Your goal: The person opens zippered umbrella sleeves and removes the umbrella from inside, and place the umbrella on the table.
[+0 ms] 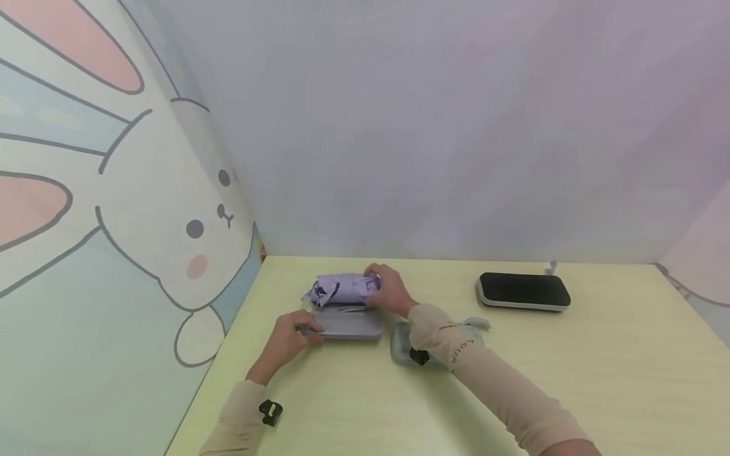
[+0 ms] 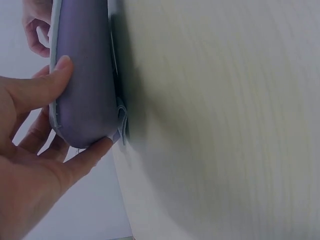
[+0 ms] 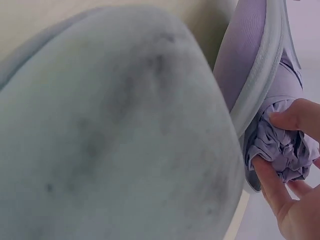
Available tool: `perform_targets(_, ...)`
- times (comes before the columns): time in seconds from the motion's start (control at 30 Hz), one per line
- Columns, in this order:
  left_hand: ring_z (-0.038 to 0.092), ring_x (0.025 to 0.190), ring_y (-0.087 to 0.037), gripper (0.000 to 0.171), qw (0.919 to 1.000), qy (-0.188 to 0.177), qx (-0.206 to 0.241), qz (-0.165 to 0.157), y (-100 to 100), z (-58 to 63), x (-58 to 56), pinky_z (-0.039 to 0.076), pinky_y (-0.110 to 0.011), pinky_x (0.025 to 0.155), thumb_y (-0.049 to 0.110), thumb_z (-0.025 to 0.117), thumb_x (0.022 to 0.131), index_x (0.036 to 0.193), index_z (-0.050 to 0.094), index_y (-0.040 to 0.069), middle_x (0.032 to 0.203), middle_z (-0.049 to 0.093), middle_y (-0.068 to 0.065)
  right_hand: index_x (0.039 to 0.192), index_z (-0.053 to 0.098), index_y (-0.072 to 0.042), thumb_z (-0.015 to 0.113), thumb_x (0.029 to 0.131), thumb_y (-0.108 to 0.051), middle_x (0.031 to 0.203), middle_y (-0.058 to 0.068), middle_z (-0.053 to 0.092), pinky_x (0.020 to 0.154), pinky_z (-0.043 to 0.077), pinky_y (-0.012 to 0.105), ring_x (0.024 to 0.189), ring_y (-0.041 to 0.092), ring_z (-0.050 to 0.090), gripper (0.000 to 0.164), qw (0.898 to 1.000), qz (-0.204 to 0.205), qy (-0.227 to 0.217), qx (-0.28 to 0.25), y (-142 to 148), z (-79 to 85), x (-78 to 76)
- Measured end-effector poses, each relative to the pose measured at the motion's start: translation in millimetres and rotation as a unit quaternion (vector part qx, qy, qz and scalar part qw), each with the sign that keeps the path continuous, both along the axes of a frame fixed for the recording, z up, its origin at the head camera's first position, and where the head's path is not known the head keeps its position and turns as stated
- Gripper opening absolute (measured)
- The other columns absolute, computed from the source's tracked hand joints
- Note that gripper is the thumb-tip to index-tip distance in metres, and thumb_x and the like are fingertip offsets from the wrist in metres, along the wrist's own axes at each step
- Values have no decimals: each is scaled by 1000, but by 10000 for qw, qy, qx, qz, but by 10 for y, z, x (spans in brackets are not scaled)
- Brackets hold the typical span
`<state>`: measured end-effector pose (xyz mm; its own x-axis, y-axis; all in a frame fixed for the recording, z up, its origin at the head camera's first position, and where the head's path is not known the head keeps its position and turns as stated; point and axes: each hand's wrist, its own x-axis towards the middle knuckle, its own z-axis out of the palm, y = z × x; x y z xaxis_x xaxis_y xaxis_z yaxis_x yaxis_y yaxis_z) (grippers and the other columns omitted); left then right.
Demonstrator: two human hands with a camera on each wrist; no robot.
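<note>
An open lilac zip case (image 1: 352,326) lies near the back left of the table, its pale zip edge showing in the right wrist view. In its far half sits a bundle of gathered lilac fabric, apparently a folded umbrella (image 1: 344,289). My left hand (image 1: 287,340) holds the left end of the case's near half, thumb on its outer face and fingers round the edge. At the bundle's right end, my right hand (image 1: 392,291) grips the crumpled fabric (image 3: 282,145) between thumb and fingers.
A grey-green case (image 1: 402,345) with a strap lies partly under my right forearm and fills much of the right wrist view. Farther right is a black-topped case (image 1: 523,289) with a white side. Walls stand behind and left of the table (image 1: 353,405).
</note>
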<state>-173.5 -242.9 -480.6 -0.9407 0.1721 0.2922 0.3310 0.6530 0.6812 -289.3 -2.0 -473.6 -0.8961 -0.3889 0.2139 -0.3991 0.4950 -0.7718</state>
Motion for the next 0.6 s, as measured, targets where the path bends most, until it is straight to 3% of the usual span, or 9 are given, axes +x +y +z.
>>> perform_targets(0.3,62,79,-16,21,9998,132,72,-132,-49,22,0,51,-32,75,-4,82,63,72,73,12,76,66,6,104,57,-6,85,52,5,108,13,54,91,42,43,101,29,50,60,9996,-97,-117,-239,-77,102,78)
perform_targets(0.6,60,78,-16,19,9999,5,118,-73,-51,5,0,49,-31,69,-2,82,65,73,73,12,76,65,6,99,64,-6,84,53,3,100,10,63,80,47,36,89,22,56,51,9979,-329,-107,-540,-50,56,96)
